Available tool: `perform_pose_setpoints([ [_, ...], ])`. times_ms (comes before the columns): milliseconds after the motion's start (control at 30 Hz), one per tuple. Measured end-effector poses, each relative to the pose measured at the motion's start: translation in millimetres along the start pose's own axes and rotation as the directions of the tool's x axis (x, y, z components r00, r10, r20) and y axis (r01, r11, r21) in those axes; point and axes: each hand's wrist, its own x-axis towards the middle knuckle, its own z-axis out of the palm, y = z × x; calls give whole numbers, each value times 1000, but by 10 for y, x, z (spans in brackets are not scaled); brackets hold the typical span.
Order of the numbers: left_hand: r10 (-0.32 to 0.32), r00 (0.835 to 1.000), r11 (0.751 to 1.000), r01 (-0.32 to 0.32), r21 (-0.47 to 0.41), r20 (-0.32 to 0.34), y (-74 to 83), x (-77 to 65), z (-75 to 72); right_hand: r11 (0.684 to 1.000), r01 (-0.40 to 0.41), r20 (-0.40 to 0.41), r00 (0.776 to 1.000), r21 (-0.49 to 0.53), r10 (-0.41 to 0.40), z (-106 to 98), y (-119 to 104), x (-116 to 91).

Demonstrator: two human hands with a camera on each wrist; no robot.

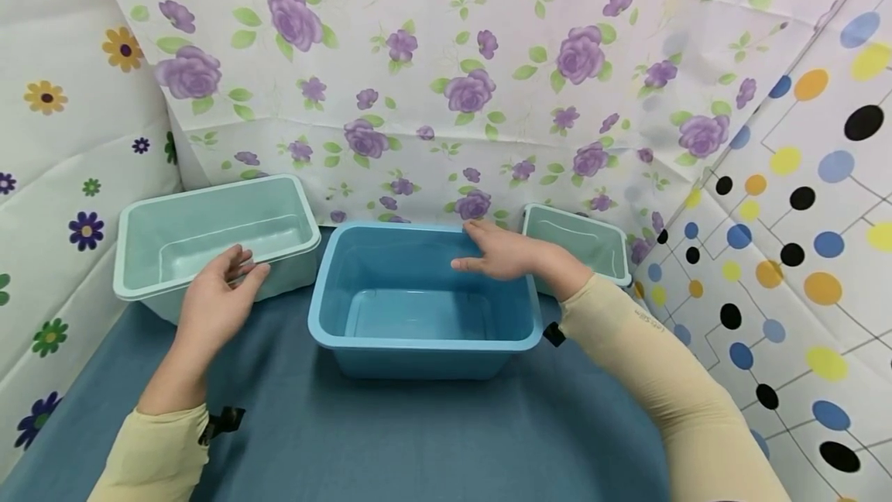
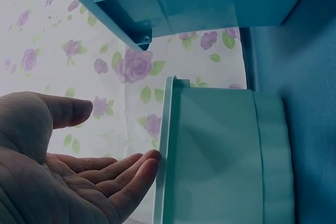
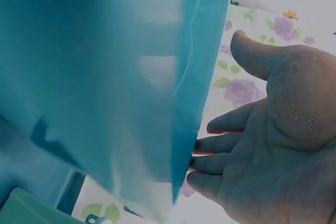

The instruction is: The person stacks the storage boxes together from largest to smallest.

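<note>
the blue bin (image 1: 421,364) sits midway along the tabletop (image 1: 418,440), near its back edge, with its long axis running left to right beside that edge. the relation that seems to count is at the bin's back right corner: the right hand (image 1: 505,250) is over the rim there, so the bin lies below it and toward the tabletop's left edge. that hand is spread, thumb apart, grasping nothing; fingertip contact i cannot tell. the left hand (image 1: 219,297) is farther off, the blue bin to its right; its fingers bend loosely, holding nothing, beside the large green bin (image 1: 289,273) at the back left corner. 1 small green bin (image 1: 574,231) stands near the back right corner.
</note>
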Motion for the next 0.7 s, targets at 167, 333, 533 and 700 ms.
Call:
perform_pose_setpoints([
  [167, -4, 1000, 1000, 5, 14, -8, -12, 20, -44, 999, -1, 43, 999, -49, 3, -47, -47, 27],
  [333, -5, 1000, 1000, 5, 26, -20, -10, 25, -80, 997, -13, 84, 996, -72, 19, -117, -138, 61],
  [533, -25, 1000, 999, 26, 34, -17, -29, 34, -132, 998, -2, 120, 993, -66, 10, -156, -231, 138],
  [700, -34, 999, 998, 35, 52, -26, -55, 43, -180, 997, 17, 124, 992, -73, -8, -153, -329, 210],
])
